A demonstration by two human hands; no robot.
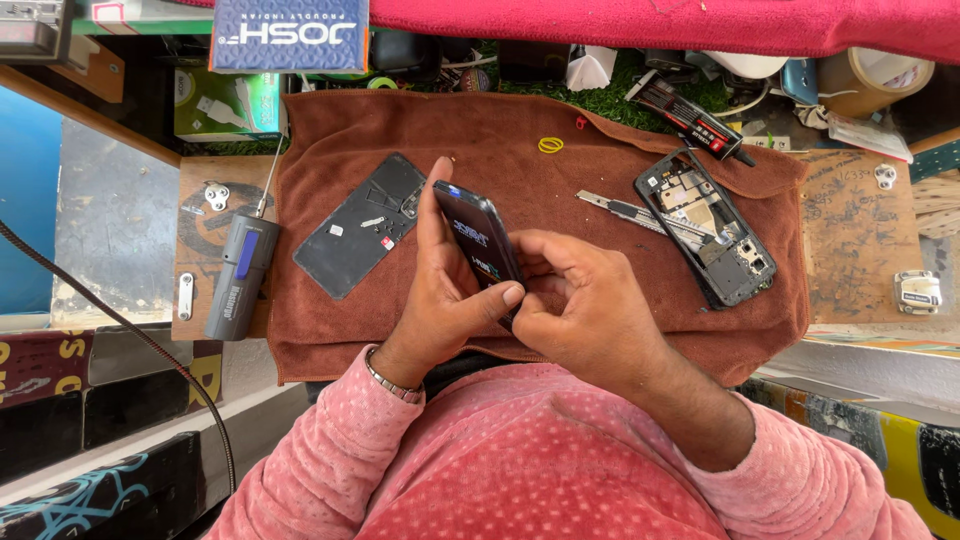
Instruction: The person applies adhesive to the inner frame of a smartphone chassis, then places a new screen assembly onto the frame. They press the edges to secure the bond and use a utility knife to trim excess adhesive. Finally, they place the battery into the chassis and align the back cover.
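My left hand point(440, 295) grips a dark phone screen panel point(480, 240), held tilted on edge above a brown towel point(520, 140), thumb across its lower part. My right hand point(580, 305) pinches the panel's lower edge with its fingertips. Left of my hands a black phone back cover point(355, 230) lies flat on the towel. To the right sits an opened phone body point(715, 230) with its circuit boards showing. A utility knife point(625, 212) lies between my hands and that body.
A grey handheld tool point(240, 275) with a cable lies off the towel's left edge. A yellow rubber band point(550, 145), a black glue tube point(695, 120), a tape roll point(880, 80) and small boxes point(225, 100) crowd the back. A small metal part point(917, 292) rests at right.
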